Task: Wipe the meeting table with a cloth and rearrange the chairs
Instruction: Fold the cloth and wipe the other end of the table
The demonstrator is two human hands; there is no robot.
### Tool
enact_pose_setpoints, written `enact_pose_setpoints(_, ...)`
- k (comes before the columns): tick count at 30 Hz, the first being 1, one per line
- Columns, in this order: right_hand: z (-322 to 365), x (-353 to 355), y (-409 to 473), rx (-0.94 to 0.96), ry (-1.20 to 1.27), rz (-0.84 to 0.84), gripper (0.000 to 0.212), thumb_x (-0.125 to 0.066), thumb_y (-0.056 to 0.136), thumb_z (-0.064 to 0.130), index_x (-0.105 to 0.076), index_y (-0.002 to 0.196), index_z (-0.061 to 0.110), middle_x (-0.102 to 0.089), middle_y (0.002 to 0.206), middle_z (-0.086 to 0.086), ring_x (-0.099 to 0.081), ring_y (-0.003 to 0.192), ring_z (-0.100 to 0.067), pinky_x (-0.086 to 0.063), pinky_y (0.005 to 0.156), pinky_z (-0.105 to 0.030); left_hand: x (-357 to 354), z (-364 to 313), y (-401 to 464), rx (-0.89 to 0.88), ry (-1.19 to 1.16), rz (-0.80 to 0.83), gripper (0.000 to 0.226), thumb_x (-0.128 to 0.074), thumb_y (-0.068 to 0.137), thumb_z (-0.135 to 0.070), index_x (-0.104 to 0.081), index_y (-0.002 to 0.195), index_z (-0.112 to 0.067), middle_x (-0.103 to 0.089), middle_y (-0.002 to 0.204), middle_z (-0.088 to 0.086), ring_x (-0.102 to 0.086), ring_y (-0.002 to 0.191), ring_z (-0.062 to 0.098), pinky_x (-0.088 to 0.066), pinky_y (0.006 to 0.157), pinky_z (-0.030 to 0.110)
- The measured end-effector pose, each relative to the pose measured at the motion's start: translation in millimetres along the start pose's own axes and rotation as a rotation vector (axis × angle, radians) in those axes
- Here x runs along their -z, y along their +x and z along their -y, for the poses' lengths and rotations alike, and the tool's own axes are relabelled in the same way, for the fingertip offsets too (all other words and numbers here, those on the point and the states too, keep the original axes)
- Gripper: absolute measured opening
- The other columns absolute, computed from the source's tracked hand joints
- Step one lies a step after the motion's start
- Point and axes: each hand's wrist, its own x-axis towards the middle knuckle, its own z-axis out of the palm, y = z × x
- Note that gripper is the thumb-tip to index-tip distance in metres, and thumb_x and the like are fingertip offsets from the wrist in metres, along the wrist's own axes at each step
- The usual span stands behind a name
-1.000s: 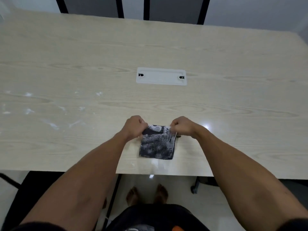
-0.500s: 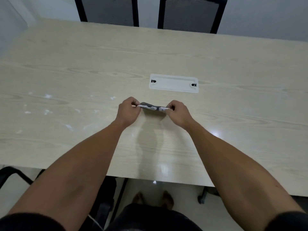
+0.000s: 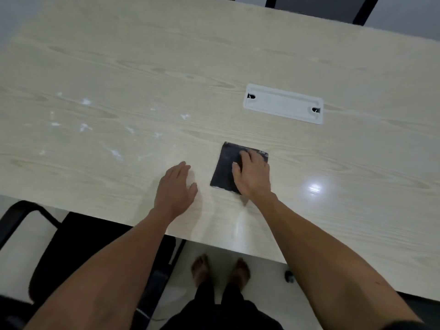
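The fingers (image 3: 240, 160) of the right hand (image 3: 252, 176) lie flat on the dark cloth (image 3: 225, 166) and press it on the bench (image 3: 166, 67). At 9 o'clock from it, the left hand (image 3: 175, 189) is flat with straight fingers, holding nothing. White smears (image 3: 116, 153) lie at 10 o'clock, a chair (image 3: 71, 244) at 7 o'clock.

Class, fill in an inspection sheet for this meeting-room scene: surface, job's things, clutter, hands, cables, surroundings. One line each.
Surface: pale wood-grain table; white smears on its left part; ceiling light glare near right.
Job's things: dark folded cloth flat on table; black chair tucked at near edge.
Clutter: nothing seen.
Hands: right hand presses on cloth; left hand open beside it, apart from cloth.
Cables: nothing seen; white cable hatch closed.
Surroundings: far chairs, pale floor, person's bare feet.
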Motion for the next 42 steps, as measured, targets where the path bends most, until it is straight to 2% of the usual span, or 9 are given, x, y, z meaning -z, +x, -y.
enact_pose_setpoints(2,16.7,-23.7,1.7,-0.043,-0.061,0.065,0.062,-0.033,0.109,0.050,-0.032,0.162,0.018,-0.021,0.172,-0.010,-0.016,0.159,-0.031,-0.011,0.127,-0.053,-13.1,21.3,-6.2,-0.069,0.090,-0.091,0.066,-0.053,0.100,-0.041,-0.045,0.155,-0.004,-0.039,0.165,0.013,-0.035,0.154,0.030,-0.032,0.124,0.047)
enact_pose_setpoints(5,28.2,-56.9,3.8,-0.097,-0.141,0.103,0.075,-0.015,0.107,0.065,0.001,0.169,0.027,0.013,0.176,-0.003,0.017,0.161,-0.028,0.015,0.125,-0.062,-31.8,44.1,-9.7,-0.214,0.158,-0.112,0.073,-0.041,0.102,-0.048,-0.038,0.159,-0.002,-0.032,0.169,0.014,-0.029,0.157,0.029,-0.024,0.128,0.044)
enact_pose_setpoints(13,70.9,-79.3,103.2,-0.034,-0.214,-0.001,0.070,-0.011,0.107,0.058,-0.002,0.169,0.027,0.006,0.177,-0.004,0.010,0.162,-0.031,0.009,0.125,-0.065,-45.8,52.1,-7.6,-0.236,0.218,-0.152,0.074,-0.042,0.105,-0.050,-0.029,0.164,-0.007,-0.024,0.173,0.009,-0.019,0.161,0.022,-0.018,0.130,0.044)
enact_pose_setpoints(20,65.9,-80.3,72.7,0.294,-0.249,0.081,0.063,-0.018,0.110,0.056,-0.012,0.168,0.033,-0.006,0.177,0.003,0.001,0.163,-0.024,0.003,0.127,-0.063,-46.8,54.0,-9.2,-0.220,0.225,-0.148,0.073,-0.042,0.106,-0.051,-0.028,0.164,-0.008,-0.023,0.173,0.008,-0.018,0.161,0.021,-0.021,0.129,0.046)
enact_pose_setpoints(25,45.6,-56.9,110.3,-0.054,-0.209,0.045,0.064,-0.011,0.108,0.054,0.002,0.168,0.035,0.008,0.177,0.004,0.012,0.162,-0.025,0.011,0.125,-0.064,-46.1,51.8,-8.5,-0.204,0.223,-0.141,0.073,-0.039,0.107,-0.051,-0.026,0.165,-0.010,-0.020,0.174,0.006,-0.014,0.162,0.019,-0.017,0.131,0.043)
enact_pose_setpoints(28,76.6,-63.0,154.7,-0.129,-0.159,-0.008,0.065,-0.010,0.108,0.053,0.002,0.168,0.031,0.009,0.177,0.000,0.013,0.162,-0.029,0.011,0.124,-0.066,-46.7,53.3,-8.5,-0.207,0.214,-0.143,0.073,-0.040,0.107,-0.051,-0.025,0.165,-0.011,-0.019,0.175,0.005,-0.012,0.163,0.018,-0.015,0.131,0.042)
enact_pose_setpoints(32,112.0,-79.4,159.1,0.169,-0.221,0.072,0.063,-0.010,0.109,0.052,-0.002,0.168,0.033,0.004,0.177,0.003,0.008,0.163,-0.025,0.011,0.126,-0.062,-47.4,54.2,-6.2,-0.203,0.208,-0.130,0.072,-0.040,0.107,-0.051,-0.026,0.165,-0.011,-0.020,0.174,0.005,-0.012,0.162,0.017,-0.018,0.131,0.043)
enact_pose_setpoints(36,68.3,-62.9,117.6,0.426,-0.273,0.174,0.060,-0.014,0.111,0.055,-0.008,0.168,0.038,-0.002,0.177,0.007,0.005,0.163,-0.021,0.010,0.128,-0.057,-46.5,53.9,-9.0,-0.201,0.244,-0.133,0.073,-0.039,0.107,-0.051,-0.026,0.165,-0.009,-0.020,0.174,0.006,-0.013,0.162,0.019,-0.020,0.130,0.045)
enact_pose_setpoints(42,71.1,-47.3,172.1,0.056,-0.224,0.074,0.061,-0.008,0.109,0.051,0.003,0.168,0.035,0.009,0.176,0.006,0.011,0.162,-0.024,0.012,0.126,-0.061,-45.4,50.3,-8.4,-0.190,0.210,-0.136,0.073,-0.042,0.106,-0.051,-0.027,0.165,-0.010,-0.021,0.174,0.005,-0.013,0.162,0.019,-0.020,0.130,0.044)
